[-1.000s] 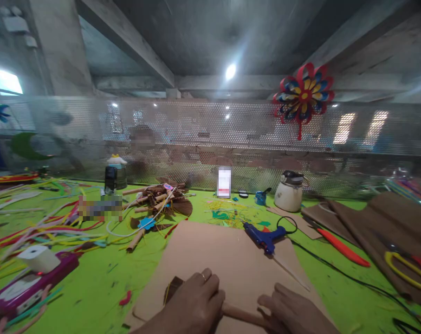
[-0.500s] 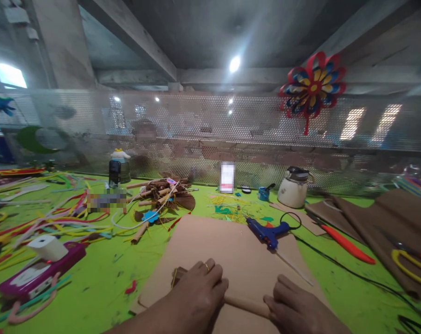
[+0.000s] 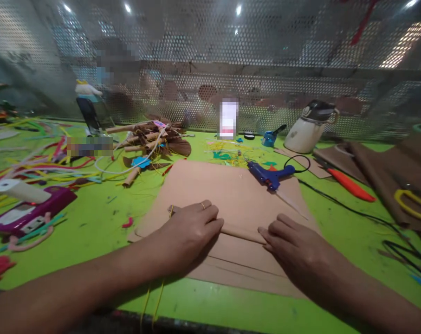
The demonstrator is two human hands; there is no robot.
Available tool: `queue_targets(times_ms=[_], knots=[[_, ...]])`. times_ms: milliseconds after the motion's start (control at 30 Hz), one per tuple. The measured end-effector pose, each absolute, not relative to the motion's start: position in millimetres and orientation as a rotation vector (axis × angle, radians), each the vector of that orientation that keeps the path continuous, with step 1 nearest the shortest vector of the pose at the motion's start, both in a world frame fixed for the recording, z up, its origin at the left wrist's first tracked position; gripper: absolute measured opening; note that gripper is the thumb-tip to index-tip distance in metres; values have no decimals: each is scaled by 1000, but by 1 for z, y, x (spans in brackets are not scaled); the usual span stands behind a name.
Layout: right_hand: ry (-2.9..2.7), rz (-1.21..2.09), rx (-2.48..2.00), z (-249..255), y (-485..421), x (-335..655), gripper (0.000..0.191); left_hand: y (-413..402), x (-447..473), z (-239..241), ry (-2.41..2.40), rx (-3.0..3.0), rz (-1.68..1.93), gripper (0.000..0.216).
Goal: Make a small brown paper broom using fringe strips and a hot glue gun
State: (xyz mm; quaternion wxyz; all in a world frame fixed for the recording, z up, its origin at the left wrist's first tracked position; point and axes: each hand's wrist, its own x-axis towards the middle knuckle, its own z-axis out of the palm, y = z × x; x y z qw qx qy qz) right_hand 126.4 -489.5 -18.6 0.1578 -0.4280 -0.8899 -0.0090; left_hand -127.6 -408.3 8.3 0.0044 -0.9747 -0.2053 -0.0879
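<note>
A thin roll of brown paper (image 3: 243, 233) lies across a stack of tan cardboard sheets (image 3: 203, 185). My left hand (image 3: 192, 232) is closed over its left part, palm down, a ring on one finger. A dark brown end with yellow thread (image 3: 171, 211) sticks out beyond that hand. My right hand (image 3: 290, 236) is closed on the roll's right end, its fingertips pressed together. Between the hands a short length of the roll shows. On the cardboard's right side, behind my right hand, rests a blue glue gun (image 3: 271, 176) with a glue stick in its back.
Brown paper rolls and fans (image 3: 161, 139) are heaped at the back left. A purple power strip (image 3: 53, 199) and colourful strips lie left. At right are an orange cutter (image 3: 351, 184), yellow-handled scissors (image 3: 412, 206) and a black cord (image 3: 349, 204). A white kettle (image 3: 302, 132) stands behind.
The view has tipped downward, so the table and both hands sit higher in the picture and the forearms show. Both hands stay on the paper roll; the brown end at left looks flatter.
</note>
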Motion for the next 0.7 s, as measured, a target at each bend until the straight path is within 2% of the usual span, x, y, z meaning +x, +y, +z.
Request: queue_targets(times_ms=[233,433,700], knots=[[-2413,154,-1324,-16,-490,125,20,-402,-125,9,-693,-3098,-378,24],[-2280,470,-1386,-9,-489,127,21,-410,-125,10,-641,-3038,-340,16],[-2296,373,-1364,-17,-492,129,16,-420,-126,6,-482,-2808,-358,19]])
